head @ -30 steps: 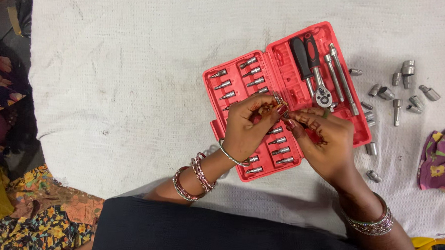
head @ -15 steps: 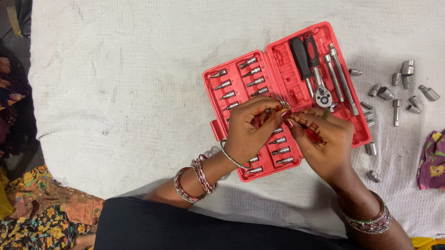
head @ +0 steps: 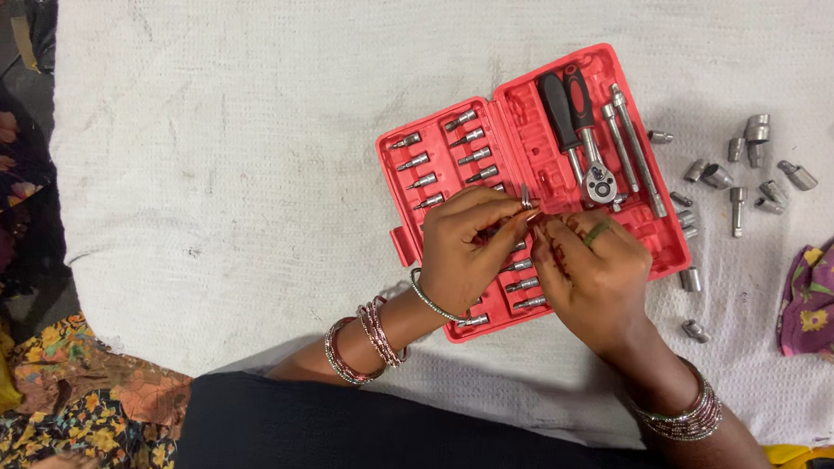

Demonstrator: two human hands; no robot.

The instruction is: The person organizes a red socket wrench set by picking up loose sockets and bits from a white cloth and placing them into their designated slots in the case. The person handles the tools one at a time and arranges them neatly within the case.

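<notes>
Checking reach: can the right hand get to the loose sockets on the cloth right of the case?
Probably yes. The right hand is busy with the left hand over the red case, but only bare white cloth lies before the loose sockets.

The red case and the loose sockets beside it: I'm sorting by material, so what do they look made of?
Red case: seemingly moulded plastic, matte, with formed slots and a hinge fold. Loose sockets: probably steel, grey with dull shine. Both hands pinch a small metallic bit over it.

Glossy red plastic case (head: pixel 515 139) — shiny metal bits (head: pixel 414 161)
</notes>
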